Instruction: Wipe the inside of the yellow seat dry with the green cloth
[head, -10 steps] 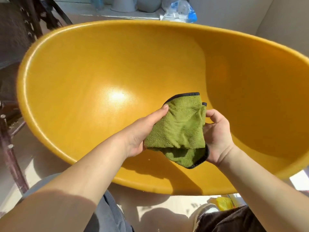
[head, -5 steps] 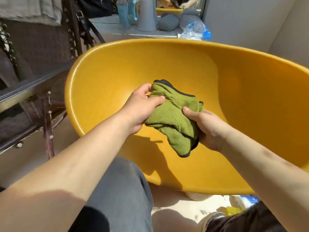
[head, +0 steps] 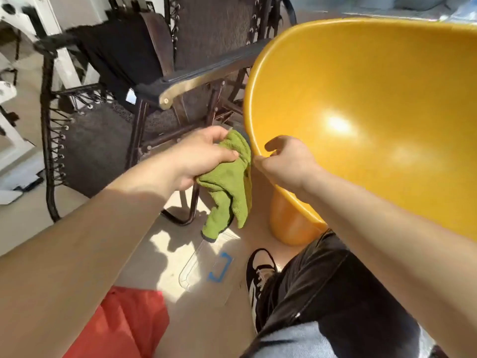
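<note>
The glossy yellow seat (head: 374, 104) tilts on its round base; the crumpled green cloth (head: 229, 187) hangs just outside its rim.

I seem to be in a lived-in room of a home. At ten o'clock stands a dark metal-framed folding lounge chair (head: 154, 81) with laced mesh fabric, black clothing (head: 121, 50) draped over it. A sunlit beige floor (head: 206, 319) spreads at six o'clock, white-painted furniture (head: 15, 73) at nine.
</note>
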`<state>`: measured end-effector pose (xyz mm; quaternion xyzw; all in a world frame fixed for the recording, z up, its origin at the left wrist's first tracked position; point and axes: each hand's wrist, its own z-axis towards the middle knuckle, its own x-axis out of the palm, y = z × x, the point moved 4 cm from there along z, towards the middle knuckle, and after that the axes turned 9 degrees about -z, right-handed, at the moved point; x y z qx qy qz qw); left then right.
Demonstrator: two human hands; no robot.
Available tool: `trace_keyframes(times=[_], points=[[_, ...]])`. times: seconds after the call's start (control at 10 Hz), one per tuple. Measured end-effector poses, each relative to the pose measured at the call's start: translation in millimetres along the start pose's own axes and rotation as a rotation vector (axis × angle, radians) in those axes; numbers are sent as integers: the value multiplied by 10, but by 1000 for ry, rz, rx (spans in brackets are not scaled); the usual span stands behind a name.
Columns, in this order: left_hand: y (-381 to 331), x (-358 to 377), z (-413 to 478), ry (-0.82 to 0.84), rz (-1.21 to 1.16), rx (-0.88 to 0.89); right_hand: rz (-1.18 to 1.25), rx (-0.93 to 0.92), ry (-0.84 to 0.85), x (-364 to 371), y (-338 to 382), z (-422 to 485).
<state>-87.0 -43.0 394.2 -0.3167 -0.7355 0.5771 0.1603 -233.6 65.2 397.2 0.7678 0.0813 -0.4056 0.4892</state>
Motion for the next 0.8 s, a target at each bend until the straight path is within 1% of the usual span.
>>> trace_keyframes(times=[0.1, 0.2, 0.3, 0.4, 0.5, 0.6, 0.7, 0.8], points=[[620, -161, 24, -34, 119, -67, -29, 9, 132, 508, 6, 9], [1613, -258, 41, -68, 222, -208, -194, 93, 477, 1191, -103, -33], [2137, -192, 63, -38, 251, -243, -327, 95, 624, 1511, -203, -34], [2647, -106, 142, -22, 306, -240, -409, 70, 605, 1779, -409, 50], [2847, -104, 243, 20, 290, -262, -421, 95, 596, 1811, -542, 124], [3025, -243, 403, 7, 366, -299, -409, 157, 631, 1796, -690, 271], [3188, -400, 440, -46, 607, -367, -413, 150, 608, 1799, -726, 340], [3331, -464, 474, -75, 761, -421, -395, 140, 501, 1840, -806, 422]])
